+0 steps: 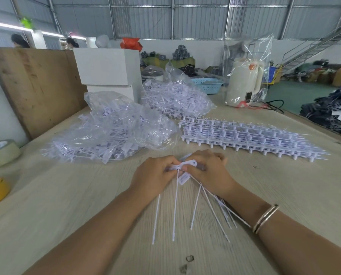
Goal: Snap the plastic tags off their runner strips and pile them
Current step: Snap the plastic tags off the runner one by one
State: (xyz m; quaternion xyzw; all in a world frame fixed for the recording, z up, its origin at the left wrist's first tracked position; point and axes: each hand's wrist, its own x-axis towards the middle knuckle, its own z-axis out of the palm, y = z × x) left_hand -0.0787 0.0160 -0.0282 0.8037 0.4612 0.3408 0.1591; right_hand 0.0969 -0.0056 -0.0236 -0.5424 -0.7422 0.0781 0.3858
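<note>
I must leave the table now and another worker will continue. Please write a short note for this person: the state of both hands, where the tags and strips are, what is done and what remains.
Left hand and right hand: together in front of you, both gripping one bunch of white plastic tags; thin tails fan toward you over the pale wooden table.
Stack of white runner strips, tags still attached: lying to the right, beyond the hands.
Two clear plastic bags of white tags: left and centre, farther back.
Done: one bunch in hand.
Left: pile this bunch, then snap the stack.
</note>
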